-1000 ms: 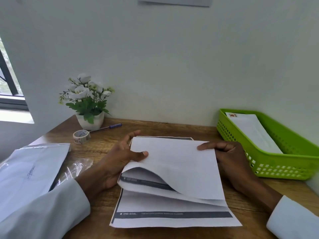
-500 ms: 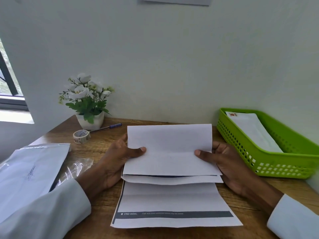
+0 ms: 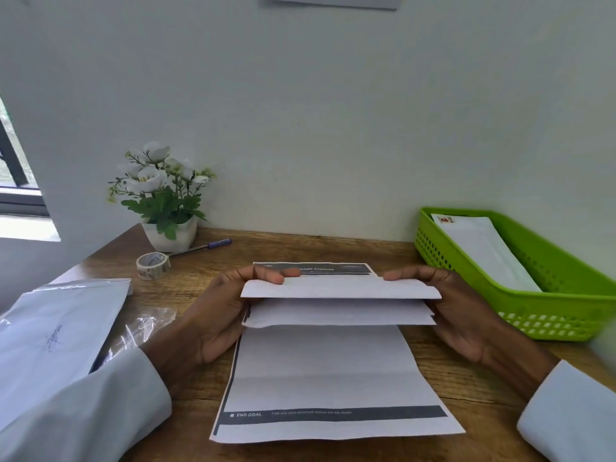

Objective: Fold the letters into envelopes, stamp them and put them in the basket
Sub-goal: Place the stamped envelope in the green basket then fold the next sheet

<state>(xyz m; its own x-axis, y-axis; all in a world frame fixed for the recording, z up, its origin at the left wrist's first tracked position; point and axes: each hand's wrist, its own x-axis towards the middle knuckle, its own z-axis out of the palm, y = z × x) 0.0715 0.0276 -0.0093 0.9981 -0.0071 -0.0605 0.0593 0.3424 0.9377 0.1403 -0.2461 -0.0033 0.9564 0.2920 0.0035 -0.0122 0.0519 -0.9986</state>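
Your left hand (image 3: 220, 315) and right hand (image 3: 463, 311) each pinch an end of the folded letter (image 3: 340, 300) at frame centre, long axis running left-right. The green basket (image 3: 550, 315) sits at the right edge of the surface (image 3: 466, 388), nearer your right hand.

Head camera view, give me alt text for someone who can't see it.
Two hands, left and right, hold a folded letter above a printed sheet on a wooden desk. A green basket at right holds a stamped envelope; a plant, tape and pen sit at back left.
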